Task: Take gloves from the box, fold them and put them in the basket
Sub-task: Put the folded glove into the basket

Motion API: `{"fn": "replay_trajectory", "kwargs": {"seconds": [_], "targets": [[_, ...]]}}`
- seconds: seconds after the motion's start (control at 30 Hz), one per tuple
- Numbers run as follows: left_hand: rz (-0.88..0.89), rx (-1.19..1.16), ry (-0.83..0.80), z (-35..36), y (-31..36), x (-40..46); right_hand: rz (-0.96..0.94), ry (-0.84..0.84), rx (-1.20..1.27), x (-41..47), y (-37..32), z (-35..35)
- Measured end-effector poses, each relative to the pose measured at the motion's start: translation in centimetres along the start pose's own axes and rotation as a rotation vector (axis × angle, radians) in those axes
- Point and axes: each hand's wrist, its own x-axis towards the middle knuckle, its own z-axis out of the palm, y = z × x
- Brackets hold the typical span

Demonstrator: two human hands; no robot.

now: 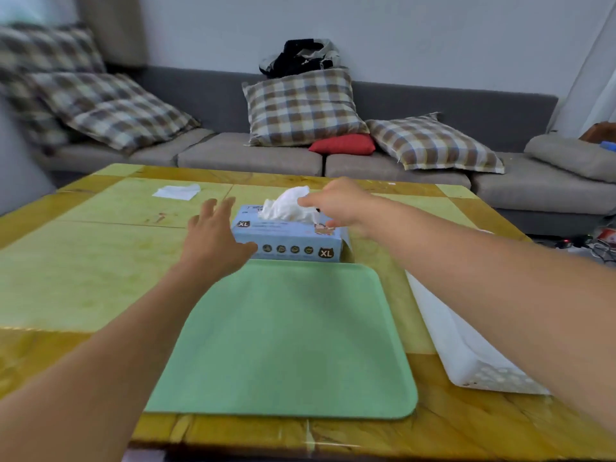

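Blue cardboard box (288,240): my landmark; it stands on the yellow table (83,261), printed "XL" on its near face and top.
White gloves (286,205): I see a crumpled tuft standing out of the opening in the top of the box.
Right hand (336,203): I hold it over the top of the box, fingertips pinching the right side of the gloves.
Left hand (211,235): I keep it relaxed, fingers straight and spread, at the left end of the box; I cannot tell whether it touches the box.
Green tray (286,341): flat, directly in front of the box, its far edge just beside the near face.
White basket (466,355): in front and to the right of the box, beside the tray, partly hidden by my right forearm.
White sheet (176,191): lies flat behind and to the left of the box, well apart from it.
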Motion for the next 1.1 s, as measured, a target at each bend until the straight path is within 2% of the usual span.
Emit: {"fn": "replay_trajectory", "kwargs": {"seconds": [0.1,0.23,0.4,0.53,0.63,0.93,1.1], "targets": [[0.076,0.107,-0.152,1.4,-2.9,0.1,0.095,0.007,-0.049,4.1,-1.2,2.2],[0.207,0.12,-0.219,2.7,-4.2,1.9,0.262,-0.092,-0.208,8.2,-1.5,5.1],[0.243,0.033,-0.26,4.6,-3.3,4.0,0.031,0.086,-0.426,10.6,-0.5,8.2],[0.277,0.029,-0.255,6.2,-3.3,4.9,-0.173,0.2,-0.203,10.4,2.0,8.7],[0.24,0.005,-0.237,6.6,-3.1,5.0,-0.239,0.264,0.043,9.7,3.5,8.7],[0.171,-0.006,-0.255,6.5,-2.0,5.3,-0.126,0.335,0.685,8.9,5.1,8.4],[0.162,0.038,-0.272,6.6,-2.1,5.4,0.004,0.32,1.181,8.7,4.6,7.5]]}}
